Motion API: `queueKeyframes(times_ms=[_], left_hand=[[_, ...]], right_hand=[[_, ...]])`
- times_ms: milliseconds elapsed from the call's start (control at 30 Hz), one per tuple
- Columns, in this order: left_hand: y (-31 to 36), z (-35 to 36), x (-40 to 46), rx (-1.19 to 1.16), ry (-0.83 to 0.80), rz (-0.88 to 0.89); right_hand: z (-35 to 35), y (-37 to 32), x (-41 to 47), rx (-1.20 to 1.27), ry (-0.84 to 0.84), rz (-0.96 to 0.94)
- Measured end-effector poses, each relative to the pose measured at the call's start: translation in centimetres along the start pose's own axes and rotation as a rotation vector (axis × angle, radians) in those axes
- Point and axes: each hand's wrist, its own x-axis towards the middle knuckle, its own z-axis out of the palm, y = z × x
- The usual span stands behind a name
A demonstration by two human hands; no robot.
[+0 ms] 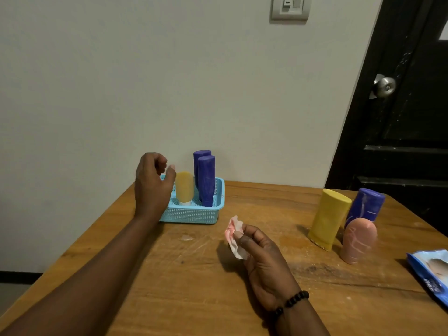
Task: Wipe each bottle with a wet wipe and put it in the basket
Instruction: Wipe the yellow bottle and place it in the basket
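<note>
1. Wooden bench [184,275] by a pale wall; blue basket [194,214] holds three bottles.
2. Left hand [152,183] hovers loosely curled, holding nothing; right hand [261,258] pinches the limp, crumpled wet wipe [234,235].
3. Right of that grip stand three unwiped bottles, the pink bottle [358,241] nearest: probably light, rigid, smooth; best grasped mid-body.

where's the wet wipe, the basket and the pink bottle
wet wipe [234,235], head view, on the crumpled sheet just above the right hand's fingertips
basket [191,215], head view, on its blue front wall
pink bottle [358,240], head view, mid-body of the upright bottle
</note>
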Motion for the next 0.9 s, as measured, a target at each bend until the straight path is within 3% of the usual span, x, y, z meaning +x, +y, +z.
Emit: queueKeyframes(times_ms=[100,267,400,533,733,900], left_hand=[[2.6,-0.5,-2.7,-0.062,0.081,0.058],[7.8,0.6,-8.6,-0.232,-0.243,0.020],[11.6,3.2,-11.9,-0.286,-0.496,0.033],[14.7,6.8,-14.4,-0.298,-0.623,0.038],[16.8,12.9,-14.5,-0.197,-0.685,-0.077],[17.0,15.0,-14.0,-0.372,-0.923,-0.276]], right_hand=[[0.0,-0.9,-0.4,0.127,-0.001,-0.025],[-1.6,-3.3,-2.4,0.362,0.093,-0.164],[-4.0,-4.6,-5.4,0.277,0.104,-0.243],[-7.0,-6.5,-8.1,0.226,0.130,-0.334],[-10.8,-6.6,-9.2,0.299,0.221,-0.354],[-12.5,-5.6,-9.4,0.387,0.231,-0.330]])
